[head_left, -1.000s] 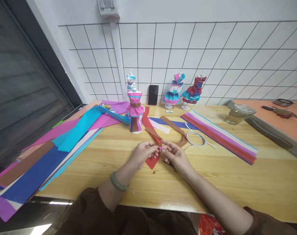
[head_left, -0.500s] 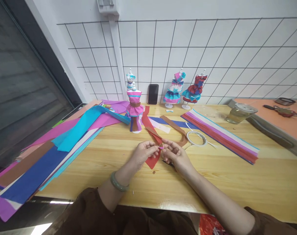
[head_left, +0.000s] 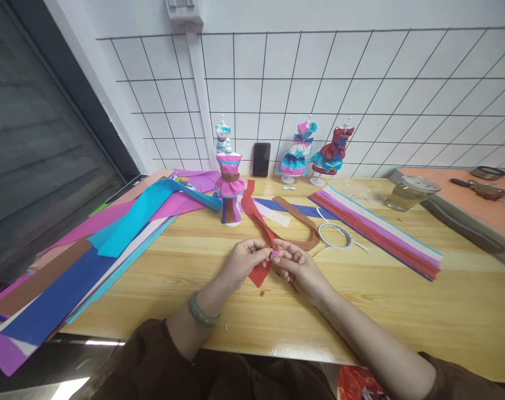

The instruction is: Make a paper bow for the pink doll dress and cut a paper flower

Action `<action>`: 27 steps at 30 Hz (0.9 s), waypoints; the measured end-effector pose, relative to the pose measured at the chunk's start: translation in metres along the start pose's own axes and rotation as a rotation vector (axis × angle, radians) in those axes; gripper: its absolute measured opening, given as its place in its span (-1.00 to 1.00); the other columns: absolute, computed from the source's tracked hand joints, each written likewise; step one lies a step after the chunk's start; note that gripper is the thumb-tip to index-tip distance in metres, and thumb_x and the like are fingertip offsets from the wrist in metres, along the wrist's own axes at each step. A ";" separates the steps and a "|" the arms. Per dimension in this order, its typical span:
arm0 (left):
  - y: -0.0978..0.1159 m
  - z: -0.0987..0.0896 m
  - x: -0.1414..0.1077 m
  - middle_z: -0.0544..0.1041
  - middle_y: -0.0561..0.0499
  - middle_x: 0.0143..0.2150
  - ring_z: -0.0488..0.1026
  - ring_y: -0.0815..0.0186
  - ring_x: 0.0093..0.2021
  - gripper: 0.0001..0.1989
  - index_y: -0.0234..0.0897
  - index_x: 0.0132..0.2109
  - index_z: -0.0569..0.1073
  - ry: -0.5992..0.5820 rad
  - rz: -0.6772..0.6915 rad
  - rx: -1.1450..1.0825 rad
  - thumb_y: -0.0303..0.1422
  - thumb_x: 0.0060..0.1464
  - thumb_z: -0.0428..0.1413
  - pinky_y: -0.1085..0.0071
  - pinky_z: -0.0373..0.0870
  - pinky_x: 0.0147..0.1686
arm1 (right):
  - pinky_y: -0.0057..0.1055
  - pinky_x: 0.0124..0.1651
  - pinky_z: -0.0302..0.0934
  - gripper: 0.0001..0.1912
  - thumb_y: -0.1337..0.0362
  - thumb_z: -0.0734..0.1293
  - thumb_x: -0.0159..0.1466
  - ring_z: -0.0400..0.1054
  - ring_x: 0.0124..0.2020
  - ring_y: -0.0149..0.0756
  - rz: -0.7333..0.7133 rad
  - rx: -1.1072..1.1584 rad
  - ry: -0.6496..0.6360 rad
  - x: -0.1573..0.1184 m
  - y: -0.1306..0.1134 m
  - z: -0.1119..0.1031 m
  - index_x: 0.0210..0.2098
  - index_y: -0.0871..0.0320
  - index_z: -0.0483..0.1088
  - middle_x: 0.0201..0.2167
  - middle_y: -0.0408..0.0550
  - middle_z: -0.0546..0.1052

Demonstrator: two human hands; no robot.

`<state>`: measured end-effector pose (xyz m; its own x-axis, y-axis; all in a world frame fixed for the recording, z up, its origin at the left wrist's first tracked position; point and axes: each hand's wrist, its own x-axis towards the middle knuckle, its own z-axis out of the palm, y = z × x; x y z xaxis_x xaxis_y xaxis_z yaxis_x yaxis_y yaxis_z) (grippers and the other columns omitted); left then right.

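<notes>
My left hand (head_left: pixel 247 261) and my right hand (head_left: pixel 297 266) meet over the table, both pinching a small pink and brown paper piece (head_left: pixel 275 253) between their fingertips. Under it lies a red paper strip (head_left: pixel 259 273), its pointed end towards me. A brown strip (head_left: pixel 296 211) curves just behind my right hand, beside a roll of white tape (head_left: pixel 334 235). Behind my left hand stands a small dress form in a pink paper dress (head_left: pixel 229 186) with a brown waistband. A tiny brown scrap (head_left: pixel 262 293) lies in front of my hands.
Long coloured paper strips (head_left: pixel 131 216) cover the left side. Layered strips (head_left: pixel 377 230) lie at the right, near a lidded cup (head_left: pixel 411 193). Against the wall stand a black phone (head_left: pixel 261 160) and two dressed forms (head_left: pixel 296 153), (head_left: pixel 332 150).
My fingers have shifted slightly round the small piece, and more of its pink part shows. The dark object under my right hand is now mostly hidden.
</notes>
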<state>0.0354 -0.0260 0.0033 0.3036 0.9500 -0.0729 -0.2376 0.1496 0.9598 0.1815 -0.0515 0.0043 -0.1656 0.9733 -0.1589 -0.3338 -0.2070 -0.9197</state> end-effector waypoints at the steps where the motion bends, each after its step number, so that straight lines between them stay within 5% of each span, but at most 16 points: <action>1: 0.000 0.000 0.000 0.41 0.06 -0.54 0.29 0.51 -0.58 -0.80 -0.37 -0.47 0.35 0.002 0.003 0.004 -0.34 -0.19 0.20 0.52 0.21 -0.51 | -0.58 -0.68 -0.11 -0.46 0.24 0.48 -0.08 0.08 -0.73 -0.60 0.008 0.001 -0.003 0.000 0.000 0.000 -0.11 0.15 0.31 -0.51 -0.19 0.45; 14: 0.002 -0.001 0.000 0.39 0.09 -0.59 0.27 0.51 -0.61 -0.82 -0.36 -0.47 0.32 0.002 -0.018 -0.024 -0.38 -0.20 0.18 0.53 0.16 -0.55 | -0.55 -0.62 0.06 -0.57 0.30 0.41 -0.01 0.23 -0.63 -0.52 -0.037 -0.083 -0.035 -0.002 -0.008 -0.006 -0.13 0.13 0.33 -0.41 -0.14 0.45; 20: 0.000 -0.001 0.000 0.39 0.09 -0.57 0.29 0.50 -0.59 -0.83 -0.36 -0.47 0.33 -0.017 -0.027 0.013 -0.37 -0.20 0.18 0.52 0.21 -0.52 | -0.50 -0.56 0.09 -0.63 0.25 0.36 0.05 0.24 -0.59 -0.46 -0.076 -0.116 -0.037 -0.002 -0.007 -0.006 -0.13 0.15 0.35 -0.55 -0.18 0.39; 27: -0.001 -0.002 -0.001 0.40 0.07 -0.57 0.30 0.49 -0.58 -0.81 -0.37 -0.47 0.34 -0.071 0.018 0.082 -0.34 -0.18 0.17 0.51 0.22 -0.50 | -0.51 -0.55 0.14 -0.58 0.20 0.40 0.04 0.21 -0.57 -0.51 -0.193 -0.207 -0.025 0.000 0.001 -0.005 -0.12 0.14 0.32 -0.35 -0.11 0.37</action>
<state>0.0338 -0.0270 0.0020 0.3651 0.9302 -0.0386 -0.1686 0.1069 0.9799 0.1856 -0.0508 0.0019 -0.1415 0.9894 0.0331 -0.1651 0.0094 -0.9862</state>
